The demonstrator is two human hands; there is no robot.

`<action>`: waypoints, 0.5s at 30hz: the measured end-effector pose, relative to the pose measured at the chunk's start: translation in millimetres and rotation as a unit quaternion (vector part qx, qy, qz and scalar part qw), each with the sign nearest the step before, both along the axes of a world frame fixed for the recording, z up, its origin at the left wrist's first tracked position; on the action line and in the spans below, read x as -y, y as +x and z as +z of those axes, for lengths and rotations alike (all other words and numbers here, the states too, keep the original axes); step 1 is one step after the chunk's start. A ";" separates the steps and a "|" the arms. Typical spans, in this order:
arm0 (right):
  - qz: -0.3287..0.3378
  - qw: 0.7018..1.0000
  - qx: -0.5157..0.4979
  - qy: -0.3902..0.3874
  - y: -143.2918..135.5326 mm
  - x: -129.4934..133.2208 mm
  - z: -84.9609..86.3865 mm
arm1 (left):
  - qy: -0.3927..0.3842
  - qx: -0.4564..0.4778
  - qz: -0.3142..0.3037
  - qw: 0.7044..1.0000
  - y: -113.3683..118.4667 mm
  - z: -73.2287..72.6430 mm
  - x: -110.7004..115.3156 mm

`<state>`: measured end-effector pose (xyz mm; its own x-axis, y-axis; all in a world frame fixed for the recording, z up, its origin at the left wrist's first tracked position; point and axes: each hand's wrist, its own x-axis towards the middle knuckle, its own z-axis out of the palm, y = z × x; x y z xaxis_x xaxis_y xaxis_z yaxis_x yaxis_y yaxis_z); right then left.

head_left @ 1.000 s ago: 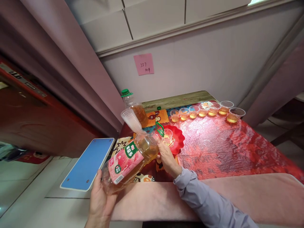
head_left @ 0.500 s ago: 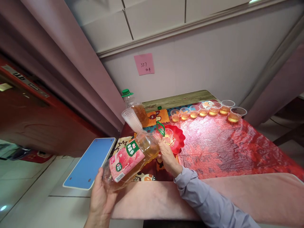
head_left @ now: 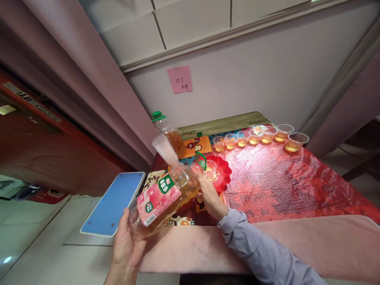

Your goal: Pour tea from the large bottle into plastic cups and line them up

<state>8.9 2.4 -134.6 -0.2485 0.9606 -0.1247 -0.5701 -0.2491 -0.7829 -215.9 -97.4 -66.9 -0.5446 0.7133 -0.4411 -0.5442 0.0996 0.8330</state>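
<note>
A large clear juice bottle (head_left: 162, 198) with a pink label lies tilted between my hands, its neck up to the right. My left hand (head_left: 127, 241) cups the bottle's base. Near the neck, my right hand (head_left: 210, 196) grips it, fingers partly hidden behind. A green handle ring (head_left: 201, 160) shows at the neck. Below the mouth is a red scalloped dish (head_left: 224, 174) with a clear plastic cup (head_left: 210, 168) in it. Amber juice fills part of the bottle; whether any is flowing out I cannot tell.
Several clear cups with amber juice, one being a front cup (head_left: 297, 142), stand in a row along the far right. A second juice bottle (head_left: 175, 140) with a green cap and a stack of clear cups (head_left: 164, 148) stand at the left. A blue board (head_left: 113, 204) is beyond the table's left edge.
Almost nothing has changed; both hands keep the bottle in the same tilt. The view has shifted very slightly.
</note>
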 end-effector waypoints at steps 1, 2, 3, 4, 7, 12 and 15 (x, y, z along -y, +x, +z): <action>0.002 1.000 -0.002 -0.001 -0.1 -0.1 -0.3 | 0.000 -0.001 -0.001 1.000 0.3 0.3 0.0; 0.002 1.000 -0.004 -0.005 -0.2 -0.2 -0.6 | -0.001 -0.002 -0.003 1.000 0.5 0.5 -0.1; 0.002 1.000 -0.005 -0.009 -0.4 -0.2 -0.7 | 0.000 -0.003 -0.005 1.000 0.5 0.6 -0.2; 0.000 1.000 -0.005 -0.013 -0.5 -0.2 -0.7 | 0.002 -0.005 -0.007 1.000 0.3 0.3 -0.2; -0.006 1.000 -0.004 -0.017 -0.6 0.1 0.1 | 0.009 -0.006 -0.009 1.000 -1.2 -1.4 0.0; 0.000 1.000 0.001 -0.008 0.2 0.7 2.1 | 0.006 0.013 -0.003 1.000 -3.3 -3.9 0.2; -0.014 1.000 0.011 0.000 0.6 0.3 2.1 | 0.000 0.014 0.001 1.000 -4.7 -4.1 0.0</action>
<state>9.5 2.1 -132.5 -0.2182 0.9672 -0.1299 -0.5595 -0.2331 -0.7954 -220.7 -97.4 -71.0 -0.5343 0.7118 -0.4560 -0.5674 0.0979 0.8176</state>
